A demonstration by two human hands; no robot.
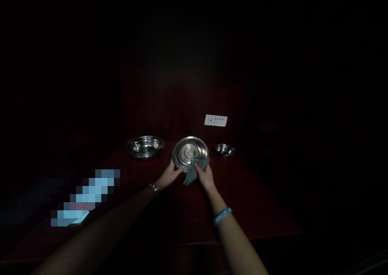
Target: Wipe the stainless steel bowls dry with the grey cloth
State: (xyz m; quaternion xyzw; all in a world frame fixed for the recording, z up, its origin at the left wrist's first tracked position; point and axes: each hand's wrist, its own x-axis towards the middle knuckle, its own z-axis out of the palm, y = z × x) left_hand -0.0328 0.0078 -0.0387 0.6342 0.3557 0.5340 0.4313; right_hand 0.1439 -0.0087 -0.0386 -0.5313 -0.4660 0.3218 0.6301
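Note:
A round steel plate [188, 149] is tilted up towards me over a dark red table [242, 194]. My left hand [169, 176] grips its lower left rim with curled fingers. My right hand [205, 177] is closed on a grey cloth [194, 170], which is pressed against the plate's lower right edge. A bracelet is on my left wrist and a blue band on my right.
A larger steel dish [145, 146] sits on the table to the left and a small steel bowl [224, 150] to the right. A white socket panel [216, 120] is on the wall behind. A blurred light-blue patch [86, 198] lies at the left. The surroundings are very dark.

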